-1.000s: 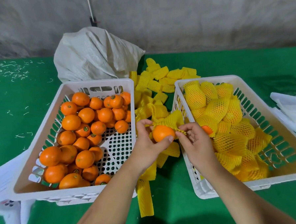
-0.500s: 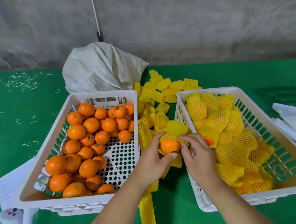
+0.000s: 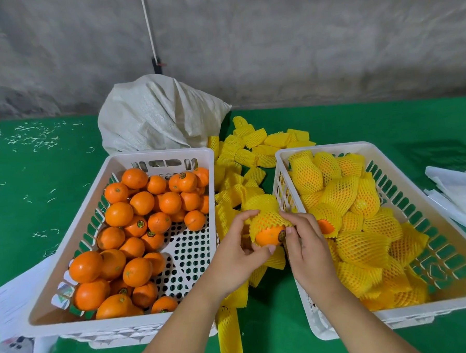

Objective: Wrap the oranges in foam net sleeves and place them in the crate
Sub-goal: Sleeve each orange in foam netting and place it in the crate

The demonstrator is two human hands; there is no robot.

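Head view: orange half-sleeved between the crates

Left hand (image 3: 236, 254) and right hand (image 3: 305, 246) both grip one orange (image 3: 270, 235), its far half inside a yellow foam net sleeve (image 3: 266, 217), just left of the right crate (image 3: 279, 157) of wrapped fruit.

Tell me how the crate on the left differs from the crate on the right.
The left crate holds bare oranges; the right crate holds oranges already wrapped in yellow foam net sleeves. Part of the left crate's perforated floor shows bare; the right crate's floor is nearly all covered by its load. Both are white, slotted plastic crates on the green table, flanking the loose sleeve pile.
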